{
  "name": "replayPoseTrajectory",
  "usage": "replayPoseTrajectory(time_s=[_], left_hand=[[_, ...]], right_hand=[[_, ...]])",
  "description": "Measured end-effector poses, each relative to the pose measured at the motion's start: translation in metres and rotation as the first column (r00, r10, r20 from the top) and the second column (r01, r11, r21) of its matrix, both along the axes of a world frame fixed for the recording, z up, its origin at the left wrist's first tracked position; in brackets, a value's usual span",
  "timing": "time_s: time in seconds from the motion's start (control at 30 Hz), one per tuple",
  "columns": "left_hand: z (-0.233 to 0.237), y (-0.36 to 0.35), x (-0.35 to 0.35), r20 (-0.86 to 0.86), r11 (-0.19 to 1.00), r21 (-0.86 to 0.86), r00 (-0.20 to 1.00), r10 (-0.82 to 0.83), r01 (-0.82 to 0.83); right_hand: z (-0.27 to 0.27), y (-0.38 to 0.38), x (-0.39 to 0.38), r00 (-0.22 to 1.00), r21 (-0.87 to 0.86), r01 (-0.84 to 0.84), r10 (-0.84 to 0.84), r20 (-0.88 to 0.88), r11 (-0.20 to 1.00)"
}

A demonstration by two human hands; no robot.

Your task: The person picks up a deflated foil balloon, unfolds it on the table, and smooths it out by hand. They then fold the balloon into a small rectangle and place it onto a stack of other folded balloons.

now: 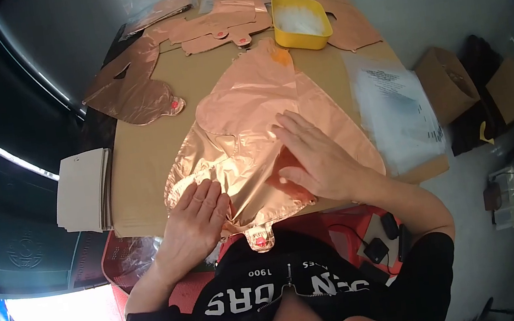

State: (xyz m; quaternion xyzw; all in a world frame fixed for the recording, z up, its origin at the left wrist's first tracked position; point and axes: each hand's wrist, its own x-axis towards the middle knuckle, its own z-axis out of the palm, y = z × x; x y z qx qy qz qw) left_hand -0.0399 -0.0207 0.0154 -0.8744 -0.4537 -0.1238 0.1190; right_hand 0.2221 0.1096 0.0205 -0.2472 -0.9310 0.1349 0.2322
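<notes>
A large, shiny rose-gold foil piece (243,107) lies on the brown cardboard-covered table, its small tab with a red mark hanging over the near edge. My left hand (196,217) rests palm down on its lower left part, fingers extended and side by side. Over its right middle part is my right hand (314,153), fingers stretched out and thumb apart, with a reddish reflection beside the thumb. Neither hand grips anything visible. The foil is wrinkled near my left hand and smoother toward the far end.
More foil pieces (140,88) lie at the left and far side. A yellow tub (304,40) holds clear material. Plastic bags (393,107) lie right, white cards (82,190) left. An open cardboard box (445,84) stands beyond the right edge.
</notes>
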Motion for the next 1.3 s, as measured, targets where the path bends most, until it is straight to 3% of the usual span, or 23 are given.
replayPoseTrajectory(time_s=[0.43, 0.57, 0.67, 0.7, 0.8, 0.83, 0.93, 1.1, 1.2, 1.3], left_hand=[[0.000, -0.005, -0.005, 0.042, 0.998, -0.043, 0.998, 0.050, -0.048], [0.008, -0.016, -0.024, 0.160, 0.973, -0.153, 0.967, 0.197, -0.173], [0.012, -0.034, -0.039, 0.304, 0.936, -0.092, 0.885, 0.351, -0.340], [0.010, -0.042, -0.041, 0.424, 0.903, 0.000, 0.818, 0.389, -0.429], [-0.012, -0.066, -0.043, 0.806, 0.748, -0.133, 0.369, 0.464, -0.650], [-0.023, -0.071, -0.045, 0.862, 0.730, -0.117, 0.296, 0.411, -0.673], [-0.029, -0.088, -0.031, 0.848, 0.708, -0.483, -0.074, 0.525, -0.516], [-0.043, -0.093, -0.016, 0.658, 0.604, -0.753, -0.269, 0.703, -0.262], [-0.041, -0.092, -0.008, 0.597, 0.639, -0.768, -0.418, 0.685, -0.049], [-0.042, -0.088, -0.005, 0.631, 0.668, -0.740, -0.420, 0.652, -0.074]], right_hand=[[-0.036, -0.002, -0.033, 0.955, 0.126, -0.009, -0.028, 0.294, 0.992], [-0.034, -0.004, -0.035, 0.953, 0.128, -0.004, -0.035, 0.302, 0.992], [-0.029, -0.005, -0.035, 0.947, 0.119, -0.021, -0.018, 0.320, 0.993], [-0.025, -0.005, -0.036, 0.944, 0.110, -0.025, -0.013, 0.330, 0.994], [-0.020, -0.008, -0.038, 0.938, 0.080, -0.020, -0.009, 0.347, 0.997], [-0.019, -0.008, -0.039, 0.937, 0.075, -0.015, -0.012, 0.349, 0.997], [-0.018, -0.010, -0.039, 0.933, 0.082, -0.011, -0.019, 0.360, 0.997], [-0.019, -0.009, -0.040, 0.917, 0.071, 0.003, -0.031, 0.398, 0.997], [-0.022, -0.011, -0.040, 0.920, 0.086, 0.016, -0.048, 0.389, 0.996], [-0.027, -0.010, -0.038, 0.928, 0.110, 0.014, -0.054, 0.370, 0.994]])
